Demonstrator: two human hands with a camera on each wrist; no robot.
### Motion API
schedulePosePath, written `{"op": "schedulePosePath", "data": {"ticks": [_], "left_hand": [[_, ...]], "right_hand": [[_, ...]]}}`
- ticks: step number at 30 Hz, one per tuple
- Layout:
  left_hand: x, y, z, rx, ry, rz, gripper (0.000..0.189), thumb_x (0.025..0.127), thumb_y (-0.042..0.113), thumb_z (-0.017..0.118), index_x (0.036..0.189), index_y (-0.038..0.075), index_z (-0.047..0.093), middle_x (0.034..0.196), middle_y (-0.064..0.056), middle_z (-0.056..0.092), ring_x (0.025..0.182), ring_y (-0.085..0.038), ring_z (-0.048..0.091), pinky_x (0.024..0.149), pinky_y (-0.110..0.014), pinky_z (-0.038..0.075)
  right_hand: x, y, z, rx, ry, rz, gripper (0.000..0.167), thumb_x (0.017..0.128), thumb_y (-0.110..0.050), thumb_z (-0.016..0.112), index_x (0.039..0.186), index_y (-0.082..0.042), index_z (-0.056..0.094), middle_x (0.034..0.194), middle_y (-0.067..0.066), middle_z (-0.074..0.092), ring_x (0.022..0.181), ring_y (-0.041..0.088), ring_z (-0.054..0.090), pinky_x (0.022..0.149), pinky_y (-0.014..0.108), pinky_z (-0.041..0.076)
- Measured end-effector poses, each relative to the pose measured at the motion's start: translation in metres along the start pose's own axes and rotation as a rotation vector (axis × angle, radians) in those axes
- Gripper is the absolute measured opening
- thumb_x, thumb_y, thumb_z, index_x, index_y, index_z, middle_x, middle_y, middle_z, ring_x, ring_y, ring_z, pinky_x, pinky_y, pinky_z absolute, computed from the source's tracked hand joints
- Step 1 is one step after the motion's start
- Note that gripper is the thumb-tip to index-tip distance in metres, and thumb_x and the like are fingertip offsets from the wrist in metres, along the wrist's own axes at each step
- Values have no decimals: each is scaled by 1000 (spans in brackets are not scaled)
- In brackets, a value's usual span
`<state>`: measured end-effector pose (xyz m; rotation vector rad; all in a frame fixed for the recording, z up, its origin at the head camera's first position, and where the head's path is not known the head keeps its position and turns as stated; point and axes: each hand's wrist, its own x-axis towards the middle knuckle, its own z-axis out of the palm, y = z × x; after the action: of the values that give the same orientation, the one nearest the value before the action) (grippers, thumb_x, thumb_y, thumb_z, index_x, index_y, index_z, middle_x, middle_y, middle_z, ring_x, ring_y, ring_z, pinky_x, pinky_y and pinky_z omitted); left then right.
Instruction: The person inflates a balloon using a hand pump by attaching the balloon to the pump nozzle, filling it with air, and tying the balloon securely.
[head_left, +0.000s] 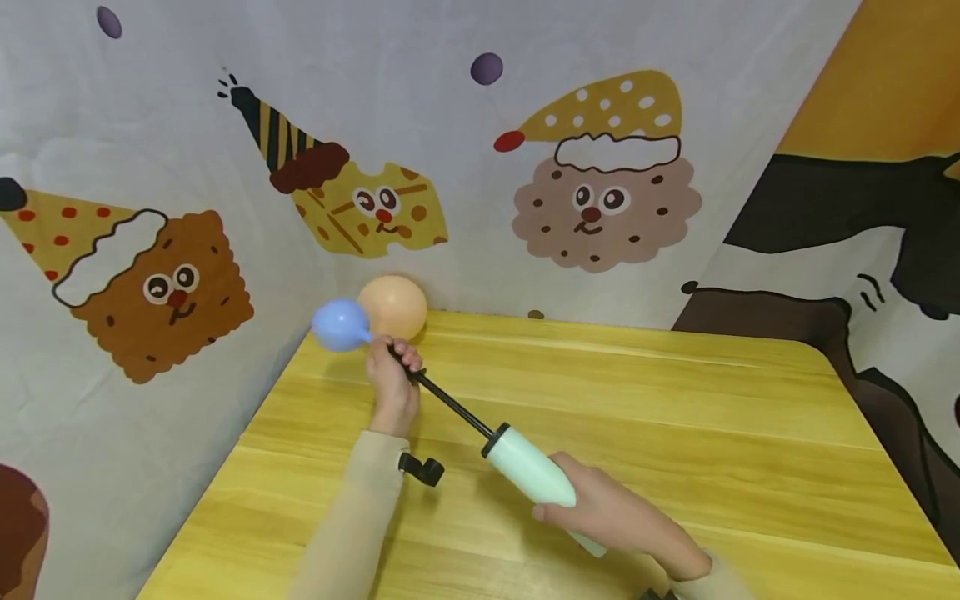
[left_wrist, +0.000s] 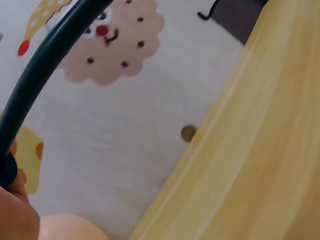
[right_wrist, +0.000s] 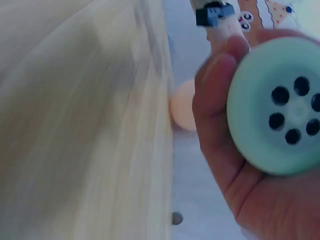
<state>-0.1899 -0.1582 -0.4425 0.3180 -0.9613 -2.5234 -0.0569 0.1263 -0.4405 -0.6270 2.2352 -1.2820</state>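
A mint-green balloon hand pump (head_left: 528,467) slants across the middle of the head view, its black rod (head_left: 453,406) drawn out toward the far left. My right hand (head_left: 611,508) grips the green barrel, whose round end with several dark holes faces the right wrist camera. At the black end of the pump, my left hand (head_left: 393,383) has its fingers curled round it. A round blue balloon (head_left: 340,325), partly inflated, sticks out beyond that hand, its neck meeting the fingers. In the left wrist view the black rod (left_wrist: 40,75) crosses the upper left.
A peach balloon (head_left: 397,304) rests at the table's far left corner, behind the blue one. The wooden table (head_left: 675,417) runs up to a cloth (head_left: 465,275) printed with cartoon biscuits and cheese. A black wrist mount (head_left: 422,468) sits on the left sleeve.
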Motion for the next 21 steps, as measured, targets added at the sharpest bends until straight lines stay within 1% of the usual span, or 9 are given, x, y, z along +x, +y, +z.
{"op": "schedulePosePath", "data": {"ticks": [3, 6, 9, 12, 13, 17, 19, 21], "left_hand": [[0, 4, -3, 5, -5, 2, 31, 113, 17, 28, 85, 14, 40, 65, 3, 44, 47, -4, 39, 40, -14, 32], [-6, -2, -2, 43, -31, -12, 31, 114, 20, 26, 87, 14, 39, 67, 3, 44, 48, -5, 40, 40, -15, 33], [-15, -10, 0, 55, -37, -7, 32, 115, 22, 26, 87, 14, 40, 68, 4, 44, 48, -4, 39, 41, -14, 32], [-27, -23, 2, 58, -45, -25, 33, 114, 21, 28, 85, 13, 42, 67, 4, 44, 48, -4, 39, 41, -14, 32], [-31, -28, 3, 63, -51, -38, 34, 114, 21, 29, 84, 13, 42, 67, 4, 44, 48, -4, 39, 41, -14, 32], [-50, -43, 9, 118, -108, -111, 38, 114, 22, 28, 81, 12, 43, 66, 4, 44, 48, -5, 41, 42, -16, 35], [-54, -47, 10, 138, -122, -122, 40, 114, 25, 28, 79, 12, 44, 65, 4, 44, 48, -5, 41, 43, -16, 36], [-55, -48, 11, 144, -124, -118, 41, 114, 25, 30, 77, 13, 44, 63, 4, 44, 47, -4, 41, 42, -16, 36]], "right_hand": [[-5, 5, 0, 13, -37, -12, 57, 99, -37, 70, 139, -2, 48, 96, 5, 63, 66, 13, 64, 53, 33, 57], [0, 4, 4, 23, -43, -16, 57, 99, -37, 70, 136, 0, 47, 92, 5, 63, 63, 13, 63, 51, 33, 56], [9, 0, 8, 1, -22, -17, 57, 97, -36, 71, 131, 2, 47, 87, 5, 62, 61, 12, 62, 49, 32, 55], [18, -4, 11, -18, 6, -9, 56, 95, -34, 73, 127, 3, 48, 83, 4, 62, 58, 12, 62, 47, 32, 55], [22, -5, 11, -24, 16, -9, 55, 94, -33, 73, 126, 3, 48, 82, 5, 62, 57, 12, 62, 47, 32, 55], [37, -8, 10, -34, 67, -10, 57, 93, -33, 74, 128, 5, 49, 82, 6, 61, 58, 14, 61, 47, 32, 54], [41, -9, 10, -41, 83, -12, 59, 93, -33, 75, 129, 5, 48, 82, 6, 61, 59, 15, 61, 46, 32, 54], [43, -9, 9, -34, 93, -9, 60, 93, -34, 75, 130, 5, 48, 83, 7, 60, 60, 15, 61, 46, 32, 53]]}}
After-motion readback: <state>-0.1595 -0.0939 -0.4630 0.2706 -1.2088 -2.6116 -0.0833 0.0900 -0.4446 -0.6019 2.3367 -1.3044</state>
